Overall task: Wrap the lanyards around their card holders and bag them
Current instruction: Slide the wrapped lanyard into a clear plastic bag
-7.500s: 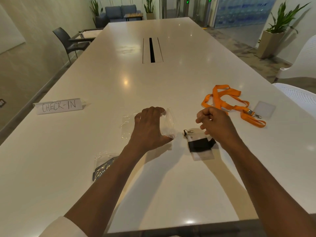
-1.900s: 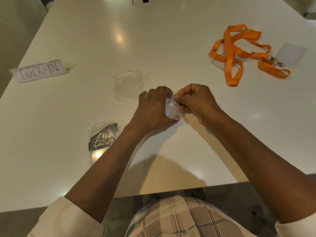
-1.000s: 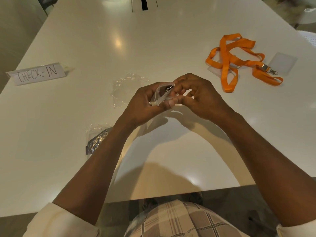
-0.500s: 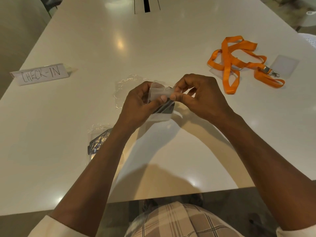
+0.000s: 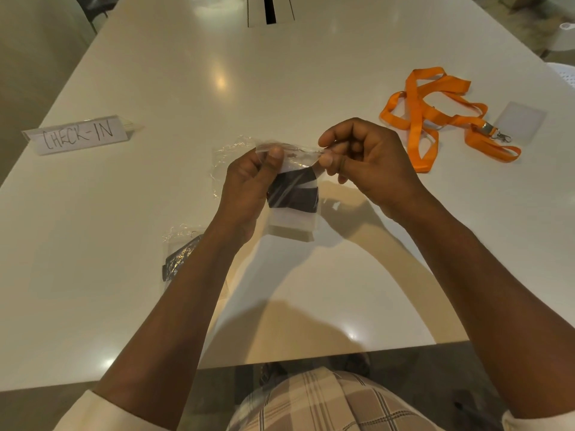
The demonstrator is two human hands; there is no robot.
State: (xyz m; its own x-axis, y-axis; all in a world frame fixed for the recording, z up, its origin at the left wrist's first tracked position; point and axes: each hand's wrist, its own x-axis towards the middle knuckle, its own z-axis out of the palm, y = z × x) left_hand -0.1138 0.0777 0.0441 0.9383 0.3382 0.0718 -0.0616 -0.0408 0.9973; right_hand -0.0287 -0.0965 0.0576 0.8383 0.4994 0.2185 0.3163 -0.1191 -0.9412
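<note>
I hold a small clear plastic bag (image 5: 295,213) upright above the white table (image 5: 311,88). Inside it sits a card holder wrapped in a black lanyard (image 5: 294,194). My left hand (image 5: 249,181) pinches the bag's top left corner. My right hand (image 5: 364,154) pinches the top right corner, stretching the bag's mouth between them. An orange lanyard (image 5: 435,119) lies loose at the right, clipped by its metal hook to a clear card holder (image 5: 519,119). Another bagged black lanyard (image 5: 180,259) lies on the table under my left forearm.
A spare clear bag (image 5: 227,157) lies flat just behind my left hand. A folded CHECK-IN sign (image 5: 77,136) stands at the left. A cable slot (image 5: 270,9) is set in the table's far middle. The near table edge runs just above my lap.
The wrapped black lanyard went into the bag. The bag has turned from tilted to hanging upright, and both hands have moved to pinch its top corners.
</note>
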